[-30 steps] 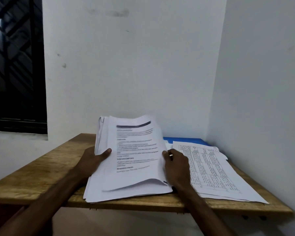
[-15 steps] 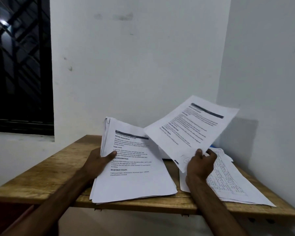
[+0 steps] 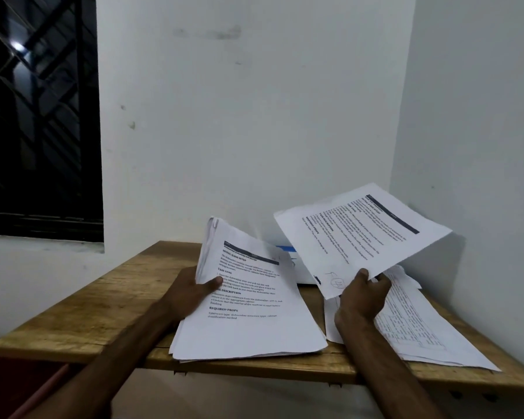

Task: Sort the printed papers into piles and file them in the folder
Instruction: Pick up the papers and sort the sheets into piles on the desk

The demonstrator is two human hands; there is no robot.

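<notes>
The left hand [image 3: 194, 293] grips the left edge of a thick stack of printed papers [image 3: 248, 322] that lies at the middle of the worktop's [image 3: 82, 322] front edge. Its thumb presses on the top page and its other fingers are hidden underneath, with the stack's far end tilted up. The right hand [image 3: 365, 294] pinches the near corner of a single printed sheet [image 3: 360, 237], held in the air above a second pile [image 3: 421, 328] of table-printed pages along the worktop's right edge. A sliver of the blue folder [image 3: 285, 248] shows near the back edge, between stack and raised sheet, mostly hidden by paper.
</notes>
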